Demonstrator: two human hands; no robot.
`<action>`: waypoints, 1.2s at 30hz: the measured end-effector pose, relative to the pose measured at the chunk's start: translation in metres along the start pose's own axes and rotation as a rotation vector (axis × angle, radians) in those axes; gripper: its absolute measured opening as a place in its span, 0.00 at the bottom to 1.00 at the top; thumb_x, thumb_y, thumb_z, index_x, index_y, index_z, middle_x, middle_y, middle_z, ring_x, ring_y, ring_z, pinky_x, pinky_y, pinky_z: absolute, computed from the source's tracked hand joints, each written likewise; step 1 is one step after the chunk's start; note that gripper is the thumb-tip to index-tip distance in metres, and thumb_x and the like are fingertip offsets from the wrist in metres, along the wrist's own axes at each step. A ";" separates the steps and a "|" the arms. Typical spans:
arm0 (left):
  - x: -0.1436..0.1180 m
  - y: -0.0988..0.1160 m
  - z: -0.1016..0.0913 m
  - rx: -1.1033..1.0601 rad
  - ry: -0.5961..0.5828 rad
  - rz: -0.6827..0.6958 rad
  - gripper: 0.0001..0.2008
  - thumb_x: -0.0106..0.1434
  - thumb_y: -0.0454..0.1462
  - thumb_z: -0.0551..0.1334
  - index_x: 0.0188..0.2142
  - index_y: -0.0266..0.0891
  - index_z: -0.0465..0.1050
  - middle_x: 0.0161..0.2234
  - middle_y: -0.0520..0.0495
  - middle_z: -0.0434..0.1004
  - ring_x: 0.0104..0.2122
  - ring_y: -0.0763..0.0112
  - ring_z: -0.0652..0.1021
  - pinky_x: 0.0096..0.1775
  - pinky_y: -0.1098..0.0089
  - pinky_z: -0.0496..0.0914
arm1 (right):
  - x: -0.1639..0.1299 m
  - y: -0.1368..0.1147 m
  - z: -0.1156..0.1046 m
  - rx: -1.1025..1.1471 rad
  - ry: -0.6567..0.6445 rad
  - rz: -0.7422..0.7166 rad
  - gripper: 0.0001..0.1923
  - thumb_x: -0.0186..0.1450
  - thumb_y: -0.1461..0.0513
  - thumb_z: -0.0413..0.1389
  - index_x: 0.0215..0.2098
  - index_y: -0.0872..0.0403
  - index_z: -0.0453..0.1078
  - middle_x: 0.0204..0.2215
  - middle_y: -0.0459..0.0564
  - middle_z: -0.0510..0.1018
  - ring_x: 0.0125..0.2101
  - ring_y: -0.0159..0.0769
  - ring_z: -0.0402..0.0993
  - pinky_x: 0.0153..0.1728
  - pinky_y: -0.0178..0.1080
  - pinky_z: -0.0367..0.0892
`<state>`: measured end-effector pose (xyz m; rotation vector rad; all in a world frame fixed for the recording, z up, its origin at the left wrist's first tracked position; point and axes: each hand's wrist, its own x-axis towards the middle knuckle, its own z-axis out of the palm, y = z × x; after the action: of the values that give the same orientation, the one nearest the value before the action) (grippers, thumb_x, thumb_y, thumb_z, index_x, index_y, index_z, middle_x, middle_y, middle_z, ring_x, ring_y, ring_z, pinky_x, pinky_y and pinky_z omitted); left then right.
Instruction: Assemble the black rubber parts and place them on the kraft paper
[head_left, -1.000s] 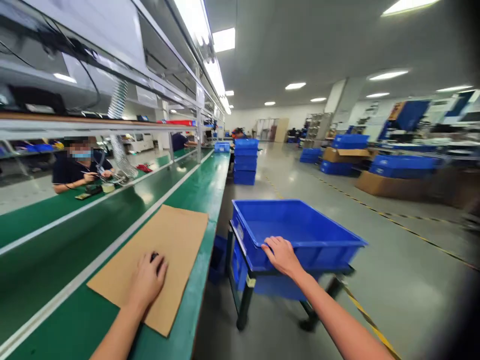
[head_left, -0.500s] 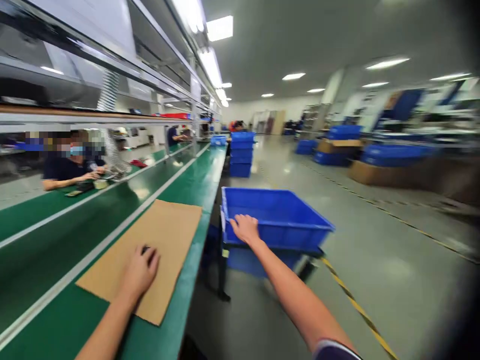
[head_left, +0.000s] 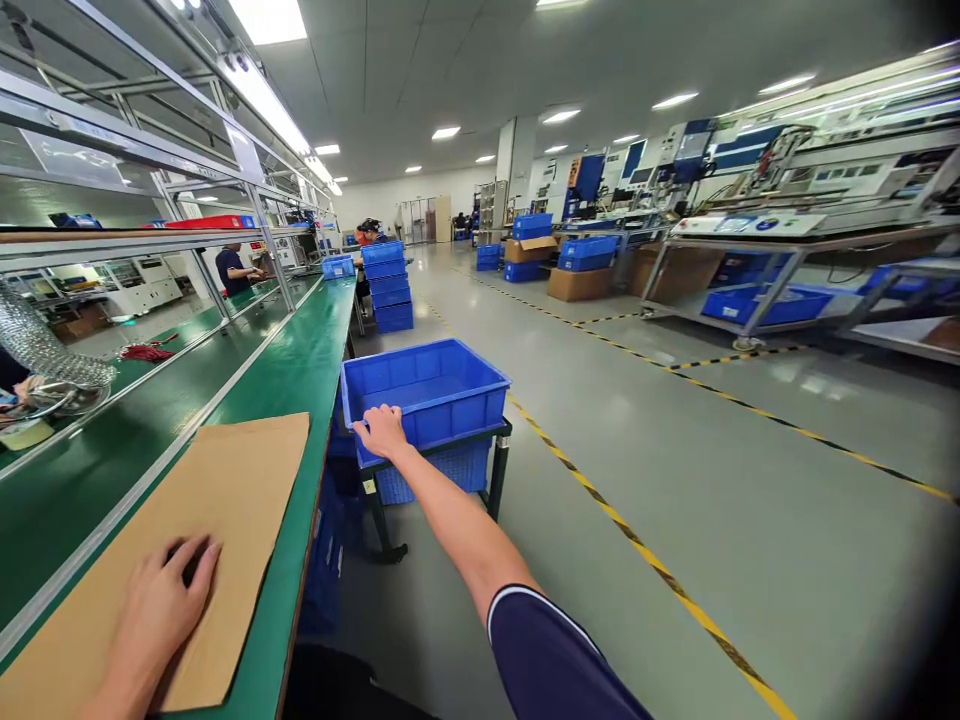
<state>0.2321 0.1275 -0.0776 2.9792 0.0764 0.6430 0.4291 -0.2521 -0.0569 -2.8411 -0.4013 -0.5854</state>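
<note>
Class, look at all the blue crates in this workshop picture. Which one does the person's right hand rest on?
The blue crate on the black cart beside the green bench: the right hand sits on its near rim. The stacked crates stand untouched farther down the aisle.

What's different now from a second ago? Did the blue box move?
The blue plastic crate on its black metal stand now sits closer to the green conveyor bench, further from the person, whose view swung right. The right hand still grips its near rim. The left hand stays pressed on the brown cardboard sheet, covering a small dark object.
</note>
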 end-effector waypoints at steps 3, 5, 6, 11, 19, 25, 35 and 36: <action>-0.001 0.003 -0.004 -0.015 -0.007 -0.016 0.32 0.69 0.56 0.47 0.48 0.38 0.83 0.50 0.34 0.80 0.51 0.42 0.78 0.55 0.48 0.71 | 0.002 -0.004 0.004 0.012 0.012 -0.003 0.17 0.75 0.54 0.60 0.56 0.55 0.72 0.55 0.55 0.76 0.54 0.48 0.75 0.56 0.56 0.71; -0.001 0.005 -0.005 -0.026 -0.007 -0.031 0.32 0.68 0.55 0.48 0.47 0.38 0.83 0.50 0.34 0.81 0.51 0.42 0.78 0.55 0.47 0.71 | 0.004 -0.008 0.005 0.012 0.018 0.001 0.17 0.75 0.54 0.60 0.56 0.55 0.72 0.55 0.55 0.76 0.54 0.48 0.75 0.55 0.56 0.71; -0.002 0.006 -0.006 -0.032 -0.005 -0.032 0.32 0.68 0.55 0.48 0.47 0.38 0.83 0.51 0.34 0.81 0.52 0.42 0.77 0.56 0.47 0.71 | 0.006 -0.010 0.006 0.010 0.020 0.005 0.17 0.75 0.54 0.60 0.56 0.55 0.72 0.55 0.55 0.76 0.53 0.48 0.75 0.55 0.56 0.72; -0.003 0.010 -0.009 -0.055 0.017 -0.004 0.31 0.68 0.54 0.48 0.46 0.36 0.83 0.50 0.31 0.81 0.52 0.40 0.77 0.56 0.45 0.70 | 0.015 -0.026 0.000 -0.016 0.023 0.052 0.17 0.75 0.54 0.60 0.56 0.55 0.72 0.56 0.55 0.75 0.53 0.48 0.75 0.55 0.55 0.72; -0.009 0.015 -0.018 -0.170 0.112 -0.042 0.28 0.69 0.50 0.50 0.54 0.32 0.77 0.53 0.29 0.76 0.57 0.41 0.74 0.60 0.44 0.68 | -0.003 -0.028 -0.015 -0.080 -0.009 0.083 0.16 0.75 0.53 0.59 0.55 0.55 0.73 0.54 0.54 0.76 0.52 0.47 0.75 0.55 0.54 0.71; -0.003 0.009 -0.014 -0.251 0.175 -0.146 0.30 0.70 0.46 0.56 0.66 0.32 0.64 0.56 0.32 0.74 0.57 0.46 0.74 0.59 0.47 0.70 | -0.040 -0.012 -0.023 -0.141 -0.001 -0.003 0.15 0.77 0.53 0.53 0.46 0.56 0.75 0.43 0.56 0.79 0.48 0.47 0.72 0.53 0.48 0.60; -0.007 0.010 -0.014 -0.318 0.150 -0.230 0.14 0.70 0.38 0.60 0.54 0.38 0.74 0.49 0.38 0.79 0.52 0.54 0.76 0.56 0.57 0.71 | -0.076 -0.024 -0.023 -0.237 0.044 -0.154 0.14 0.77 0.55 0.52 0.42 0.53 0.77 0.37 0.55 0.80 0.42 0.50 0.73 0.45 0.46 0.55; -0.008 0.011 -0.016 -0.316 0.149 -0.236 0.14 0.71 0.38 0.60 0.54 0.38 0.74 0.49 0.38 0.79 0.52 0.54 0.76 0.55 0.57 0.71 | -0.078 -0.029 -0.021 -0.242 0.055 -0.156 0.14 0.77 0.55 0.52 0.42 0.53 0.77 0.36 0.55 0.80 0.41 0.50 0.73 0.44 0.46 0.55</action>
<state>0.2189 0.1174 -0.0655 2.5675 0.3015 0.7646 0.3439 -0.2476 -0.0655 -3.0322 -0.5837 -0.7899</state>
